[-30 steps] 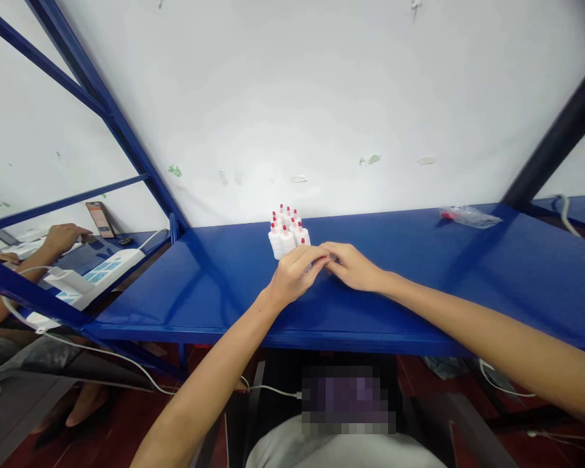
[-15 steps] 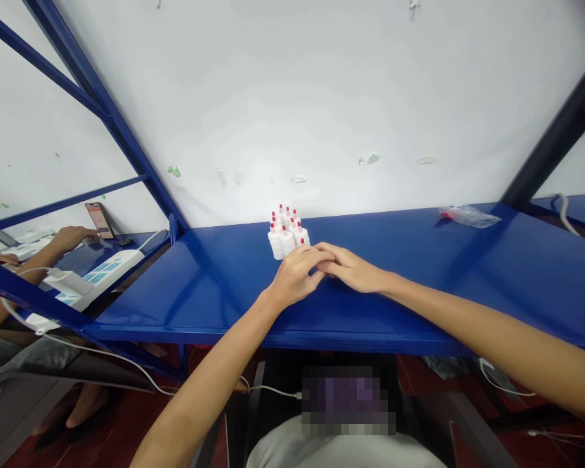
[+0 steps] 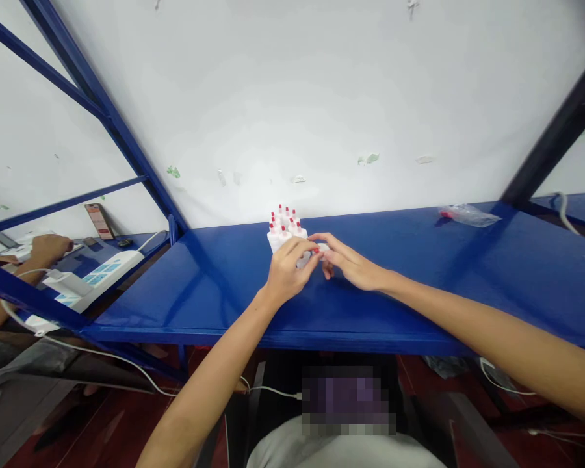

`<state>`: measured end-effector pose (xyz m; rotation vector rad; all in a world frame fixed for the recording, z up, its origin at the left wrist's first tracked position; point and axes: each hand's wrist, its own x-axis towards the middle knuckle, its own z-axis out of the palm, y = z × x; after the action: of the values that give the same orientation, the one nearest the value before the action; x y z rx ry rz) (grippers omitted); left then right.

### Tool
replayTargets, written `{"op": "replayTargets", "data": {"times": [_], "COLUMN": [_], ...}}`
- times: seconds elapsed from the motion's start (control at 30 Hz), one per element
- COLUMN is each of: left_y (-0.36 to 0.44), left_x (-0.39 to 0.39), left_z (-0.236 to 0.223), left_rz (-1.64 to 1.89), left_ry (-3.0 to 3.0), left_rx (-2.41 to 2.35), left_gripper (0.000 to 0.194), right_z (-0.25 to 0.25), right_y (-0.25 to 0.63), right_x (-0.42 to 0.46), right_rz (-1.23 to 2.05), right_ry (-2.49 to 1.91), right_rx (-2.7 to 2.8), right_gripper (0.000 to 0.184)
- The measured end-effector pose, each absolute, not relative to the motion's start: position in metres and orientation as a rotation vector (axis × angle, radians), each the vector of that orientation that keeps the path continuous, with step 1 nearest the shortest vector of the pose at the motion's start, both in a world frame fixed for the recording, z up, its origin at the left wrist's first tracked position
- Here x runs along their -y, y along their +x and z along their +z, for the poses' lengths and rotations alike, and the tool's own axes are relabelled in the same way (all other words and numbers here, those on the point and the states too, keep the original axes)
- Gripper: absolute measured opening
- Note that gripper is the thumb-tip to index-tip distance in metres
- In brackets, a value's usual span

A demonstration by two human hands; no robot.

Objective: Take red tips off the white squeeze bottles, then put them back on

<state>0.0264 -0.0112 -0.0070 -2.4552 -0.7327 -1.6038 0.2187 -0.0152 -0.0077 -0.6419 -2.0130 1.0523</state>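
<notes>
A cluster of white squeeze bottles [image 3: 273, 242] with red-tipped nozzles stands upright on the blue table, just beyond my left hand. My left hand [image 3: 291, 270] is closed, its thumb and fingertips pinching a small red cap [image 3: 316, 250]. Against that cap lies a white bottle-like piece [image 3: 324, 247], gripped in the fingers of my right hand [image 3: 353, 265]. Fingers cover most of this piece, so its full shape is hidden. Behind my left fingers more white shows, partly covered, close to the cluster.
A clear plastic bag [image 3: 472, 216] with something red inside lies at the back right of the table [image 3: 419, 312]. Blue metal posts frame both sides. On the left are a white power strip [image 3: 97, 279], a phone [image 3: 99, 221] and another person's hand [image 3: 51, 248].
My hands have parted slightly, bringing the red cap and white piece into sight between them. My right fingers have spread a little. On the left, the other person's hand has drawn back from the phone.
</notes>
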Motion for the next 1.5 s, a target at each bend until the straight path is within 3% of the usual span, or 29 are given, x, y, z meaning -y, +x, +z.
{"op": "replayTargets", "data": {"times": [0.2, 0.5, 0.67, 0.83, 1.0, 1.1, 1.27, 1.4, 1.5], "left_y": [0.014, 0.017, 0.01, -0.017, -0.033, -0.024, 0.001, 0.01, 0.01], "left_x": [-0.01, -0.017, -0.008, -0.006, 0.002, 0.009, 0.013, 0.01, 0.007], "left_z": [0.012, 0.006, 0.011, 0.008, -0.006, -0.006, 0.006, 0.004, 0.0], "left_rz": [-1.9, -1.286, -1.471, -1.476, -1.134, -1.297, -1.524, -1.392, -1.345], "left_ry": [-2.16, -2.541, -2.407, -2.398, -2.807, -2.749, -2.593, -2.624, -2.706], "left_rx": [1.155, 1.212, 1.253, 1.303, 1.515, 1.405, 1.287, 1.322, 1.311], "left_gripper": [0.023, 0.02, 0.021, 0.041, 0.039, 0.028, 0.031, 0.035, 0.039], "right_z": [-0.016, -0.012, -0.01, -0.01, -0.008, -0.009, -0.012, -0.013, -0.013], "right_y": [0.223, 0.222, 0.222, 0.224, 0.227, 0.225, 0.222, 0.223, 0.224], "right_x": [0.004, 0.007, 0.006, -0.002, -0.004, -0.002, -0.001, -0.001, 0.0], "right_rz": [0.874, 0.708, 0.592, 0.38, 0.444, 0.435, 0.376, 0.424, 0.517], "right_ry": [-0.796, -0.923, -0.991, -1.161, -1.355, -1.236, -1.068, -1.04, -1.014], "right_rx": [1.979, 2.104, 2.136, 2.192, 2.096, 2.123, 2.233, 2.15, 2.072], "right_gripper": [0.041, 0.031, 0.031, 0.043, 0.047, 0.039, 0.024, 0.017, 0.026]}}
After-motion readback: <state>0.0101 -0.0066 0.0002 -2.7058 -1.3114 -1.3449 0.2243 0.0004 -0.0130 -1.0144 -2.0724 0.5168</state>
